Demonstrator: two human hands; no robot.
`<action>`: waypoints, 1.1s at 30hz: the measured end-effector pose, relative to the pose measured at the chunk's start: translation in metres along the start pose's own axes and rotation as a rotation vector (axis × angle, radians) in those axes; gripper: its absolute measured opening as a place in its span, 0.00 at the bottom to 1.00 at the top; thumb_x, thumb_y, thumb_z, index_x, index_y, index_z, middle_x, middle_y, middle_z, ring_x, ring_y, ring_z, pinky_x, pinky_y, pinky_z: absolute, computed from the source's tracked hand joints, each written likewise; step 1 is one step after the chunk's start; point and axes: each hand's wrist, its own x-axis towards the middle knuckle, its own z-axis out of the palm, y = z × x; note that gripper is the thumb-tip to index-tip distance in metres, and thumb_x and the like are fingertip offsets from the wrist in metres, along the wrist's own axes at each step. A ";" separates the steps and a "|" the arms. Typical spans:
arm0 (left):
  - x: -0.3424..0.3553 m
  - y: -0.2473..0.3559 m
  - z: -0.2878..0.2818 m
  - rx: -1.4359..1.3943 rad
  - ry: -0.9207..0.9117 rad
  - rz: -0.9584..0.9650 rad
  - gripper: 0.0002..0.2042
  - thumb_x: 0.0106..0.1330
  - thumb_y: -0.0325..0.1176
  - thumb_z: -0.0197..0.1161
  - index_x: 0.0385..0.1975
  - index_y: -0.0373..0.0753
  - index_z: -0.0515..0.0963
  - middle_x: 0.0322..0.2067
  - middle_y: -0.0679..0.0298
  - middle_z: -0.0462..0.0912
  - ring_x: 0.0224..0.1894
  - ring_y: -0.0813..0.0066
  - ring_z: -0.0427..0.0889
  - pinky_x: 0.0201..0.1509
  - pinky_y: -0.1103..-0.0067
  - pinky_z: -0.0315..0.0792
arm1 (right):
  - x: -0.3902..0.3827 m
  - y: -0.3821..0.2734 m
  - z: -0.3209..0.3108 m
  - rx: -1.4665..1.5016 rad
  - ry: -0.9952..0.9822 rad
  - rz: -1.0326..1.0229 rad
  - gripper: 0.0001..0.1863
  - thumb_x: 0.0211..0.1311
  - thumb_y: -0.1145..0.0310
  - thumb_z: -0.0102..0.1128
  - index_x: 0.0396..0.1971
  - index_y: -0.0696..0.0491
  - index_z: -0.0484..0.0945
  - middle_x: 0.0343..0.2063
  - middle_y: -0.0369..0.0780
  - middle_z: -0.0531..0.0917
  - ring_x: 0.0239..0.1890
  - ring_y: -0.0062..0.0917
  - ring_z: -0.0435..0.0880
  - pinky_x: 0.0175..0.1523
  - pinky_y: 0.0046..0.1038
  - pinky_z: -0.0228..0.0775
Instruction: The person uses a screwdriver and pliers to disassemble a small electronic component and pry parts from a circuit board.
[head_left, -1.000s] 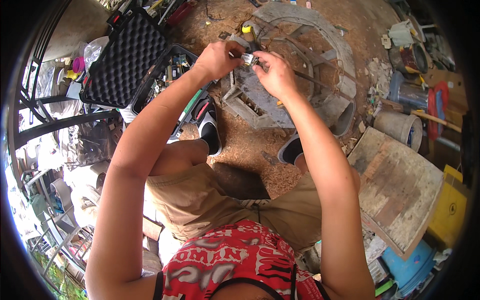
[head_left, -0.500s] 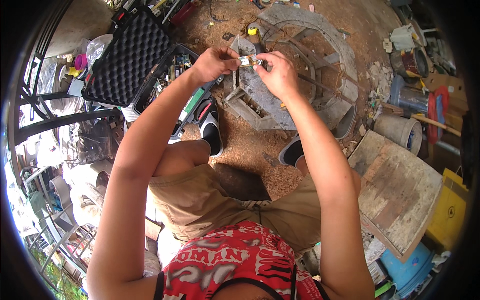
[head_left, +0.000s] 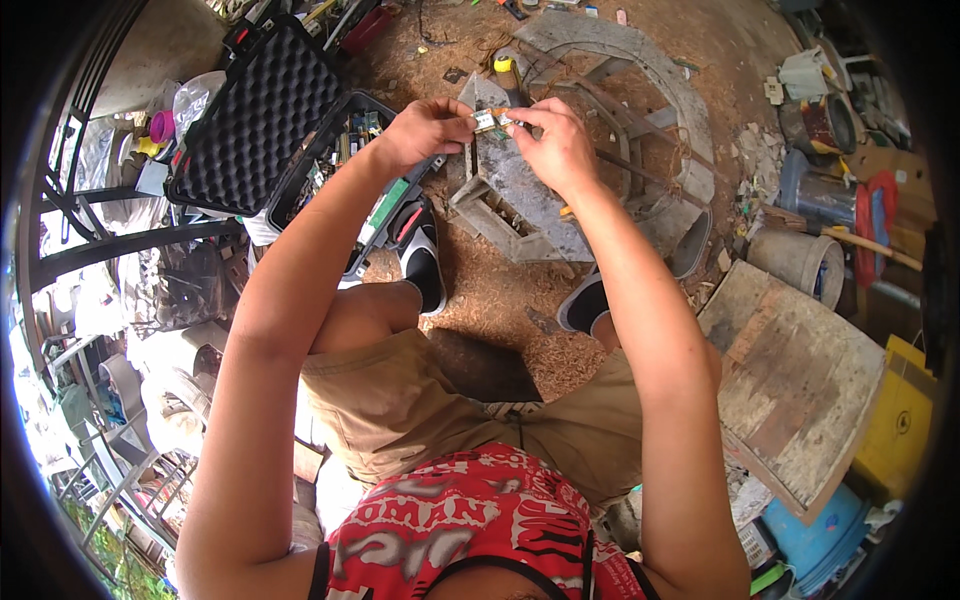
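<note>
Between my hands, above a grey worn stand, is a small circuit board [head_left: 484,122] with a whitish label and gold-coloured parts. My left hand [head_left: 428,130] pinches its left end between thumb and fingers. My right hand [head_left: 558,143] is closed at the other end, its thumb and forefinger pinching a small pale and orange part of it. Whether that part is separate from the board is too small to tell. Just beyond my right fingertips, a yellow-and-black tool handle [head_left: 507,75] stands up at the stand [head_left: 530,190].
At left, an open black case [head_left: 262,120] with foam in its lid holds several circuit boards. A round grey frame [head_left: 690,120] adjoins the stand. Right of my leg lies a worn wooden board [head_left: 795,375], near buckets [head_left: 795,262] and a yellow case [head_left: 900,415]. Wood shavings cover the floor.
The small circuit board has tilted slightly between my fingers, and my right fingertips have shifted a little along its right end. My arms have barely moved.
</note>
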 end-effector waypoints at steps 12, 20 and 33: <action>-0.007 0.000 -0.004 -0.049 -0.006 -0.040 0.09 0.66 0.36 0.66 0.42 0.44 0.77 0.40 0.71 0.80 0.44 0.81 0.81 0.49 0.81 0.74 | 0.000 -0.007 0.002 -0.049 -0.049 -0.010 0.13 0.56 0.66 0.67 0.42 0.41 0.85 0.39 0.37 0.80 0.46 0.34 0.81 0.52 0.34 0.74; -0.003 -0.007 -0.005 -0.039 -0.008 -0.041 0.10 0.64 0.34 0.67 0.41 0.43 0.77 0.38 0.71 0.81 0.43 0.81 0.81 0.49 0.81 0.74 | 0.004 -0.019 -0.002 -0.064 -0.063 0.031 0.15 0.57 0.69 0.64 0.45 0.43 0.84 0.40 0.38 0.79 0.48 0.34 0.79 0.53 0.36 0.73; 0.001 -0.008 -0.005 -0.018 0.021 -0.037 0.09 0.65 0.34 0.66 0.42 0.42 0.77 0.39 0.70 0.81 0.43 0.81 0.81 0.49 0.80 0.75 | 0.006 -0.014 0.001 -0.148 -0.052 -0.075 0.12 0.55 0.63 0.67 0.40 0.46 0.86 0.33 0.39 0.78 0.39 0.34 0.81 0.45 0.36 0.74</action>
